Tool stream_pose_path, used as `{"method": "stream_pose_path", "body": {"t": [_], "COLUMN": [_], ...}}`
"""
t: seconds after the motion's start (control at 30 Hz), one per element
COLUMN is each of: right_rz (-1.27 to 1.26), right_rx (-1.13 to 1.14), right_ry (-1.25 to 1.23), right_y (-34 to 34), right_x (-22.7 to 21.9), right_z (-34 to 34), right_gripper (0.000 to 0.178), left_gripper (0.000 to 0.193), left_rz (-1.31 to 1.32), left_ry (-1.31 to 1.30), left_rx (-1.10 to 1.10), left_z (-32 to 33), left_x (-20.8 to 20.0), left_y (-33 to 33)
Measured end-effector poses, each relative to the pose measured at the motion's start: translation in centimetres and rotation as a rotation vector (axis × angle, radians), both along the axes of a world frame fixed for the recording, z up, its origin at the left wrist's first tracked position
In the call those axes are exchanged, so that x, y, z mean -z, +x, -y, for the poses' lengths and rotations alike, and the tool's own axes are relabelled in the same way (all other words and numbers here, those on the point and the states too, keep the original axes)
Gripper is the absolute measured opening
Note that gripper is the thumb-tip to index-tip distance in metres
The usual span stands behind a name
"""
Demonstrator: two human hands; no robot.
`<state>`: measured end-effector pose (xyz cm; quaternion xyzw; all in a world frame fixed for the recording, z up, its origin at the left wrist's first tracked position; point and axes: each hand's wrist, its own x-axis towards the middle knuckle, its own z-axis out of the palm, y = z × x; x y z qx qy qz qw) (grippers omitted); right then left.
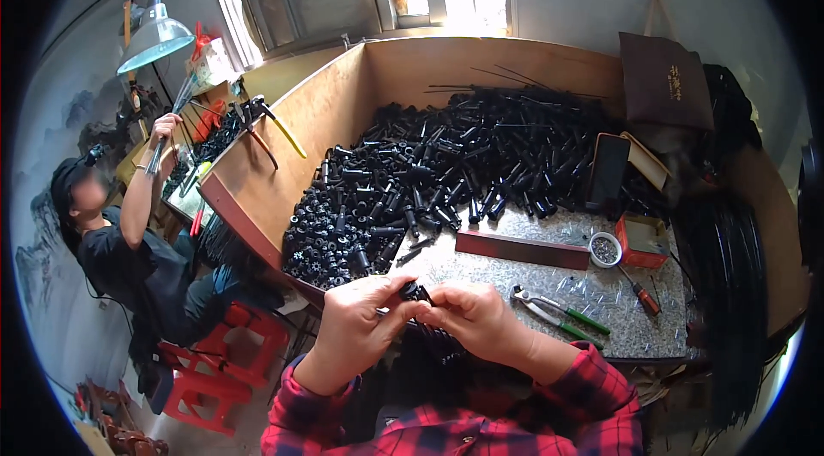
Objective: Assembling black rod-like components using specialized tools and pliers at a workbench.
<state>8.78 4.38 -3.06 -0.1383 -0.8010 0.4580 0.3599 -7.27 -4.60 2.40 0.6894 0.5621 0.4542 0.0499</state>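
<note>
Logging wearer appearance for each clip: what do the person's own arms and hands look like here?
Both hands, the left hand and the right hand, are bare, with no gloves, rings or watch visible. The forearms wear long red-and-dark plaid sleeves, cuffs ending at the wrists.

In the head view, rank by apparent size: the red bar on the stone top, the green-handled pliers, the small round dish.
1. Red bar, clearly longest.
2. Green-handled pliers.
3. Small round dish, smallest.
The pliers lie nearer the camera, which may flatter them.
</note>
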Motion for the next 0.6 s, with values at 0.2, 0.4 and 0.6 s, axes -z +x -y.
{"method": "stream_pose_path", "body": {"t": [0.2, 0.4, 0.6], "right_rz": [0.069, 0.036, 0.054], "right_rx": [0.065, 0.071, 0.143], "right_ry": [-0.098, -0.027, 0.203], "right_y": [-0.9, -1.4, -1.7], "right_x": [0.4, 1.4, 2.7], "right_z": [0.8, 0.8, 1.3], "right_gripper": [0.015, 0.017, 0.018], "left_gripper": [0.024, 0.024, 0.025], "left_rz": [0.124, 0.244, 0.369], "left_ry": [-0.026, -0.143, -0.150], "left_rx": [0.037, 0.024, 0.105], "left_z": [0.4, 1.1, 1.6], "left_x": [1.1, 1.3, 2.5], "left_y": [-0.1, -0.1, -0.2]}}
